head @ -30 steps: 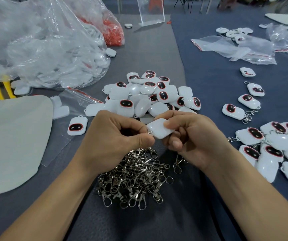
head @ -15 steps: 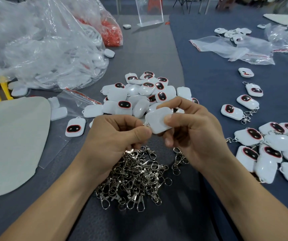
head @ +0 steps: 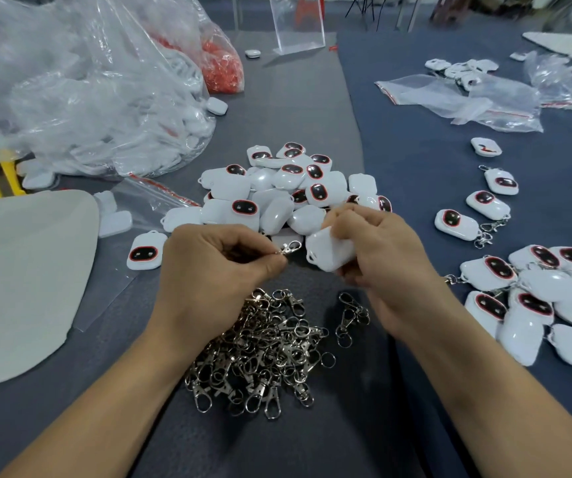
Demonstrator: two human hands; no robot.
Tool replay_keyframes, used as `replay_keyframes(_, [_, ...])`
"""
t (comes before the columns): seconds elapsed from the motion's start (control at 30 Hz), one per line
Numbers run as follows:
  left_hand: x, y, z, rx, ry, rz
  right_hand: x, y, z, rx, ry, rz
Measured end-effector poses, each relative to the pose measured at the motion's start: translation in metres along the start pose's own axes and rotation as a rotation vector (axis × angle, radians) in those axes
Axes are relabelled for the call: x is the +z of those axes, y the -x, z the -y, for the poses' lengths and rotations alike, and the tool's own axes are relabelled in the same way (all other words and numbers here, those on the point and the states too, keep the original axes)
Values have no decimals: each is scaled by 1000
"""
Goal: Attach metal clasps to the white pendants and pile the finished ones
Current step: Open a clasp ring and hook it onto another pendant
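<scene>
clasp and pendant held just apart, about to be joined

the white pendant [head: 327, 251] sits pinched in the right hand [head: 377, 257], back side up with its small loop toward the clasp [head: 289, 248], which the left hand [head: 215, 267] pinches at its ring end. judged step: hooking on; next the clasp must open and thread that loop. loose clasps [head: 264, 350] lie toward the surface's near edge, bare pendants [head: 277, 191] beyond the hands, the finished pile [head: 532, 298] at the right edge.
</scene>
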State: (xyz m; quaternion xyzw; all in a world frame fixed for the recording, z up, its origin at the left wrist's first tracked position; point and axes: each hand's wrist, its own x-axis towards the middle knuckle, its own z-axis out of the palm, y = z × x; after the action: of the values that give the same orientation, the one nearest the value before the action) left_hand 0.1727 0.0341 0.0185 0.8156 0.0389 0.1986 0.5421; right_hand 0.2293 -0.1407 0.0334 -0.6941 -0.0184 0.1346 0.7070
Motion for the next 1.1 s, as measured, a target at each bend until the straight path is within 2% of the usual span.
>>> replay_keyframes(0.1, [0, 1, 0, 36, -73, -34, 5, 4, -5, -107, 200, 53])
replay_keyframes(0.23, [0, 1, -2, 63, -73, -4, 6, 7, -8, -324, 472, 39])
replay_keyframes(0.37, [0, -1, -1, 21, 26, 64, 6, 10, -7, -377, 512, 68])
replay_keyframes(0.5, [-1, -3, 0, -30, 146, 93, 6, 11, -8, -448, 454, 34])
replay_keyframes(0.63, [-2, -1, -2, -8, 161, 148, 4, 13, -7, -579, 605, -62])
replay_keyframes(0.83, [1, 0, 0, -94, 122, 216, 3, 15, -3, -809, 817, -59])
replay_keyframes(1.1, [0, -1, 2, -127, 113, 245, 2, 14, -4, -826, 844, -14])
